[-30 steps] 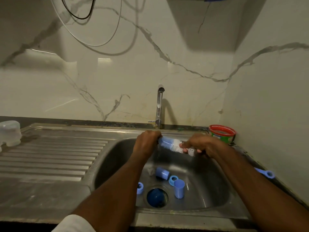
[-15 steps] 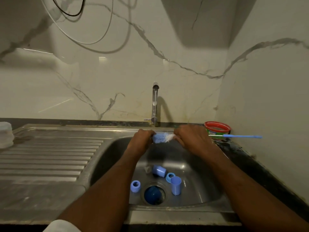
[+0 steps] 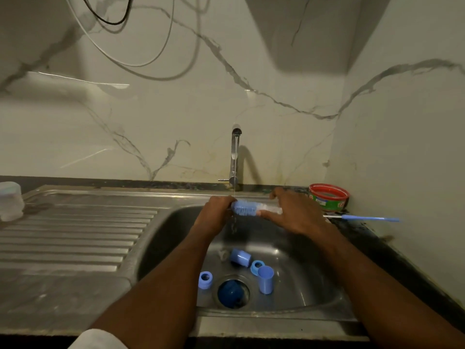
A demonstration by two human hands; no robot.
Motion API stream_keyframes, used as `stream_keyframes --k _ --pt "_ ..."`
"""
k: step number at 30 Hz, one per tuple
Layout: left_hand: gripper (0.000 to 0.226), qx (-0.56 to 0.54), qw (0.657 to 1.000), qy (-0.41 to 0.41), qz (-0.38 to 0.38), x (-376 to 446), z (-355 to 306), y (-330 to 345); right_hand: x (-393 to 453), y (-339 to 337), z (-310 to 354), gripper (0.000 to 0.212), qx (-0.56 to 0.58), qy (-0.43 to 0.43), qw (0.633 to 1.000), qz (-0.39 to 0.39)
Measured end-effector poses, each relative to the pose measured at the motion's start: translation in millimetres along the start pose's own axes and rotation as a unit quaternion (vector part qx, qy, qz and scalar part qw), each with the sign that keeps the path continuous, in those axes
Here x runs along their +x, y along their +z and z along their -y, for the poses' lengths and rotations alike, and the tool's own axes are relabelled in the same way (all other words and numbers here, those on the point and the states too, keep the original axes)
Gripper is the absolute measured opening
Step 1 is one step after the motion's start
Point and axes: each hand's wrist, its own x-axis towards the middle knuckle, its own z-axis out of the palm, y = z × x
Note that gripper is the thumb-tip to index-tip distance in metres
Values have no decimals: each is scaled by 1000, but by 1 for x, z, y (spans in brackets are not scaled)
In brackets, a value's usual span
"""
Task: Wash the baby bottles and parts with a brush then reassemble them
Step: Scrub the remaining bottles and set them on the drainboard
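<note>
Rinsing brush (image 3: pixel 245 208): blue-white bristles, thin blue handle.

cup (image 3: pixel 10 201) cut off left, bottle (image 3: pixel 270 211) — mostly hand-hidden

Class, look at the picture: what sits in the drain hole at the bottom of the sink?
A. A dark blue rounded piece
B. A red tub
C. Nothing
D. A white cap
A: a dark blue rounded piece fills the drain of the sink.
</note>
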Motion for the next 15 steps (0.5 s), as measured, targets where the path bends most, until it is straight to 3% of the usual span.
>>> stream_keyframes --k 3,5,9,12,15 --pt "30 -13 1000 -14 0 -1 4 0 1 -5 8 39 -57 -73 995 -35" --pt "27 -16 1000 -25 5 0 2 -1 3 -10 6 31 -65 -56 995 -54" --pt "22 20 998 -57 5 3 1 -4 1 -13 -4 35 -77 -6 997 -25" --pt "24 72 993 -93 4 1 8 -5 -2 -13 -9 37 -100 33 993 -45" --pt "32 107 991 -81 -6 -3 2 -5 -4 -10 -3 37 -115 52 991 -37"
